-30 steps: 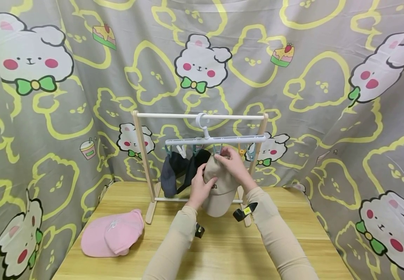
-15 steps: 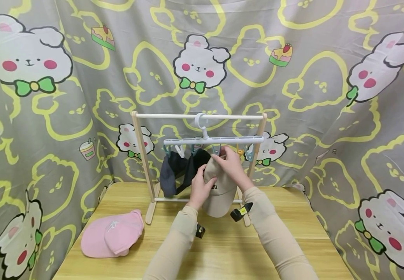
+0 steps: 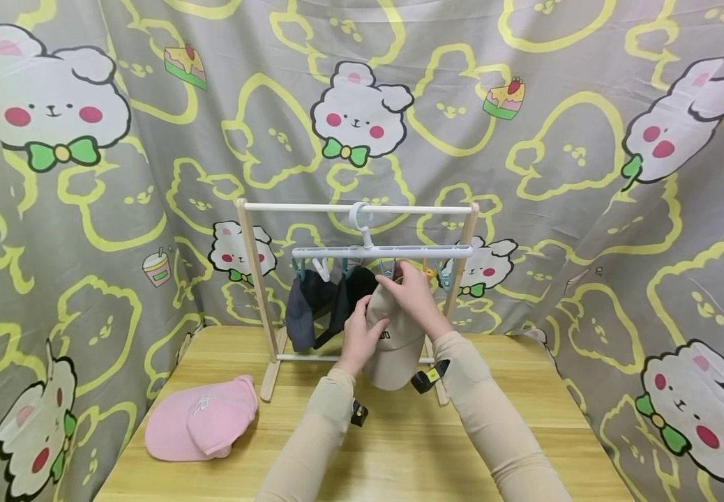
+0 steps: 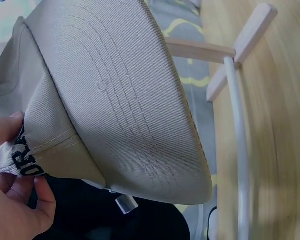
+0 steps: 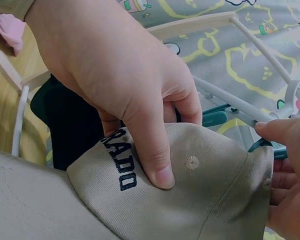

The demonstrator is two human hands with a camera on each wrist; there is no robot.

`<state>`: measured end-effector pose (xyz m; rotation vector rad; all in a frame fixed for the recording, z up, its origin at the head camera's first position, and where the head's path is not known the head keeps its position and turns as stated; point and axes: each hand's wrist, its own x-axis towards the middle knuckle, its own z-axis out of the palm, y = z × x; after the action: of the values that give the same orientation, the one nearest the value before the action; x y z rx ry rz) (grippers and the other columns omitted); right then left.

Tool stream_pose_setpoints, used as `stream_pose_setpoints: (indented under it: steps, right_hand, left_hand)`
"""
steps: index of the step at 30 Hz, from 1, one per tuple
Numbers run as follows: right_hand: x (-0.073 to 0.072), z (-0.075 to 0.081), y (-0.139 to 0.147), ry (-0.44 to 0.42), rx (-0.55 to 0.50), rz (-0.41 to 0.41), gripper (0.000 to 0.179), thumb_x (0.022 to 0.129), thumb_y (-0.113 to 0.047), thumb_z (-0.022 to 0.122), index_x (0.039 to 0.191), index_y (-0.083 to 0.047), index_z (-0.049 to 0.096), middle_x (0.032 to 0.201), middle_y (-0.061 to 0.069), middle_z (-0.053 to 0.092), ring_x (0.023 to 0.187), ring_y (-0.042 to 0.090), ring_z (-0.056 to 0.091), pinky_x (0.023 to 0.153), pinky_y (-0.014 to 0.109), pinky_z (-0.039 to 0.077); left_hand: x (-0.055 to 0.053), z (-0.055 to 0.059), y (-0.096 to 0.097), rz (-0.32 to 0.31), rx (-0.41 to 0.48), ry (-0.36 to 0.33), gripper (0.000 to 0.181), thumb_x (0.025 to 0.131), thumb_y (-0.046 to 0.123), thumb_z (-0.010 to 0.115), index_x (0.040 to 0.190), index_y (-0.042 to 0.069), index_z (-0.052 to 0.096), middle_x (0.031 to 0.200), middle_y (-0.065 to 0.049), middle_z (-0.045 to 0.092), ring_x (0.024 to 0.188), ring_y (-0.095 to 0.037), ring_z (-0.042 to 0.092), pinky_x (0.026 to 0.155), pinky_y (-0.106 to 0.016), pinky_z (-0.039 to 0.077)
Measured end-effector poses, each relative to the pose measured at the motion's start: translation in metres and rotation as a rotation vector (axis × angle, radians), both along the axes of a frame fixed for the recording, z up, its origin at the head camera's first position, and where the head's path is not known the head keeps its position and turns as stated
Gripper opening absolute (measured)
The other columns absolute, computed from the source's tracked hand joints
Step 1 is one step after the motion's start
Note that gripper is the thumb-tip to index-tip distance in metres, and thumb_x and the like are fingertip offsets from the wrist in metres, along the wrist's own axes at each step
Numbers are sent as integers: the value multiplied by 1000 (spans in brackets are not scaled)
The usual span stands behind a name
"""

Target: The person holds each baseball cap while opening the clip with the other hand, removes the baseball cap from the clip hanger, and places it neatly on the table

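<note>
In the head view a beige baseball cap (image 3: 393, 355) hangs brim down at the hanger's middle. My left hand (image 3: 362, 338) grips the cap's side, thumb on the crown beside dark lettering; the left wrist view shows the brim (image 4: 120, 85) close up. My right hand (image 3: 415, 300) is at the crown's upper edge, thumb and fingers pinching a teal clip (image 5: 265, 147), partly hidden by the thumb. The clip belongs to a white clip hanger (image 3: 412, 252). Beside the beige cap hang a black cap (image 3: 356, 286) and a dark grey cap (image 3: 301, 321).
The hanger hooks over the white bar (image 3: 299, 208) of a wooden rack (image 3: 255, 279). A pink cap (image 3: 201, 422) lies on the wooden table (image 3: 400, 453) at left. An orange clip (image 3: 430, 272) and a blue clip (image 3: 446, 280) hang at right. Patterned curtain (image 3: 462, 174) surrounds the table.
The right hand has shifted slightly left and up at the clip, and the hanger bar has swung a little left. The left hand keeps its grip on the beige cap.
</note>
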<state>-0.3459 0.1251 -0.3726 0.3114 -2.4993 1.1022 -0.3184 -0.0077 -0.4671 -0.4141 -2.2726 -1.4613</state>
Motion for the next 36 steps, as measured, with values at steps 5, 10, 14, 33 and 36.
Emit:
stream_pose_setpoints:
  steps: [5,10,14,33,36]
  right_hand:
    - [0,2,-2,-9,20,-6,33,90,-38,68,94,-7,60,90,11,68,81,24,64,71,36,51]
    - [-1,2,-3,-16,38,-17,34,90,-40,68,92,-8,60,89,11,68,80,24,63,69,35,50]
    - [-1,3,-3,-24,47,-21,34,90,-41,68,92,-8,59,88,11,67,78,24,62,68,34,49]
    - [-1,3,-1,66,62,-6,25,89,-31,68,82,-8,61,81,10,69,75,24,64,68,36,50]
    - [0,3,-1,63,61,-14,24,89,-31,67,82,-8,61,79,9,68,73,23,61,65,34,47]
  left_hand:
    - [-1,-1,0,1,0,-1,53,88,17,72,135,11,48,120,-15,66,105,-29,66,86,-44,54]
    - [-2,-1,-1,3,1,6,53,88,16,73,134,11,49,120,-15,66,104,-30,67,86,-45,55]
    - [-2,-1,0,3,-2,5,52,88,15,73,134,11,49,119,-15,67,104,-30,67,86,-45,55]
    - [0,1,-2,0,-23,1,51,88,19,73,133,12,51,122,-14,66,107,-30,66,89,-46,54]
    - [0,1,-2,-1,-27,-6,51,88,19,73,133,13,51,122,-14,66,108,-30,65,90,-47,53]
